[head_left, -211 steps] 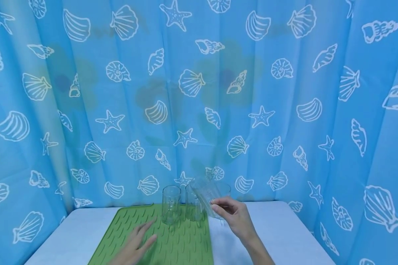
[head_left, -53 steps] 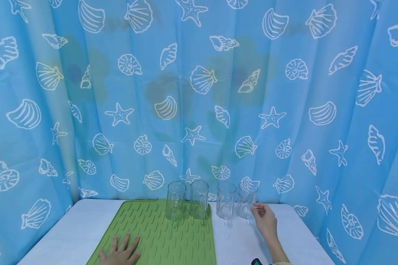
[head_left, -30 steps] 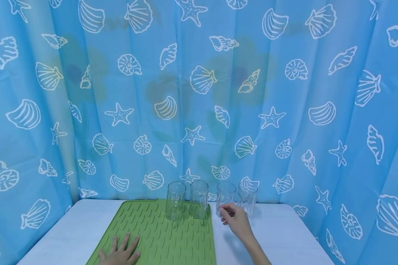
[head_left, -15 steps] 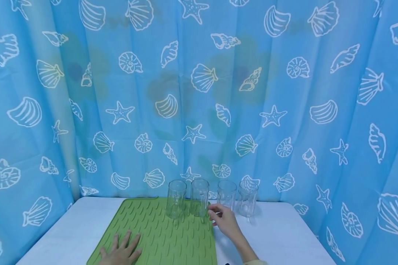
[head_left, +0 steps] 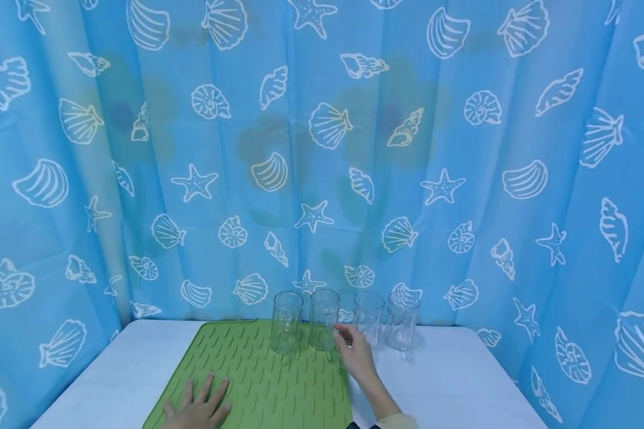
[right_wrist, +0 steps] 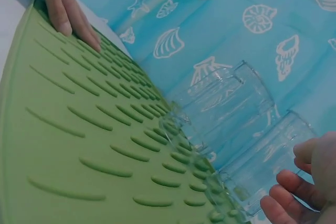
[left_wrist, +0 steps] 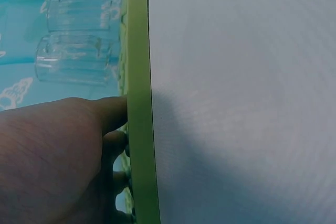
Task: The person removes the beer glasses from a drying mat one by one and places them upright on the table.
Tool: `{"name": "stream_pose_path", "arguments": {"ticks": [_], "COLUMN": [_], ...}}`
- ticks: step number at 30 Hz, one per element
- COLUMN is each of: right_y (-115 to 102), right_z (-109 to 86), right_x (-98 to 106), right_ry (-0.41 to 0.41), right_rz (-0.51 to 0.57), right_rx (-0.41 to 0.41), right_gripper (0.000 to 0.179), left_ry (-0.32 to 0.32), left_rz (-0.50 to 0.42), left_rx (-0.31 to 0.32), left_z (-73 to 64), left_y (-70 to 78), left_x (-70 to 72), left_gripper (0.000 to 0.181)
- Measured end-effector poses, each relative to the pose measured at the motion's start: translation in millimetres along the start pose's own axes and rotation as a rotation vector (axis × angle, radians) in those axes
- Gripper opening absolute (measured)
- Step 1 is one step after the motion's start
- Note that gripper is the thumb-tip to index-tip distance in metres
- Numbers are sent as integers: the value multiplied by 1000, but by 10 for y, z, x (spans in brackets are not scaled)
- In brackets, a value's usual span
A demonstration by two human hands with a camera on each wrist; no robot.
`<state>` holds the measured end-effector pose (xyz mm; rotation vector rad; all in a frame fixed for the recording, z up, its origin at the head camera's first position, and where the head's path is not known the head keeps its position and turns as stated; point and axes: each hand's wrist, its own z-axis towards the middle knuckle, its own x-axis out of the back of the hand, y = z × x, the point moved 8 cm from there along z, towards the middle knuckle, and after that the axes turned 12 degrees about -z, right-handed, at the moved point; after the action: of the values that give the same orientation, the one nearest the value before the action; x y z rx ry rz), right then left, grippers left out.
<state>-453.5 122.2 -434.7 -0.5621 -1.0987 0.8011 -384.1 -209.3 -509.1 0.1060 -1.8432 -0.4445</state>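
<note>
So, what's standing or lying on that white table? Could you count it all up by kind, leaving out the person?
Clear glasses: 4 (2 on the mat, 2 beside it)
Green mat: 1
Total: 5

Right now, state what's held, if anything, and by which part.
Left hand holds nothing, resting on the green mat. The right hand is at the second glass from left; whether it grips can't be told.

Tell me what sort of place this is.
Likely a makeshift tabletop workspace: a blue seashell-print curtain closes off the back and sides of a white table, where a ribbed green drying mat lies. The wider room is hidden.
</note>
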Motion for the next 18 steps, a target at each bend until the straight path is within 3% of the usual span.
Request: {"name": "stream_pose_path", "arguments": {"ticks": [8, 18], "right_y": [16, 13], "right_z": [84, 81], "right_x": [-81, -158], "right_ry": [-28, -83], "right_rz": [75, 195], "right_rx": [-6, -46], "right_gripper": [31, 29], "left_ry": [31, 36], "left_rz": [-64, -79], "left_rx": [14, -4], "left_z": [-16, -26], "left_y": [48, 58], "left_x": [10, 27], "left_gripper": [97, 96]}}
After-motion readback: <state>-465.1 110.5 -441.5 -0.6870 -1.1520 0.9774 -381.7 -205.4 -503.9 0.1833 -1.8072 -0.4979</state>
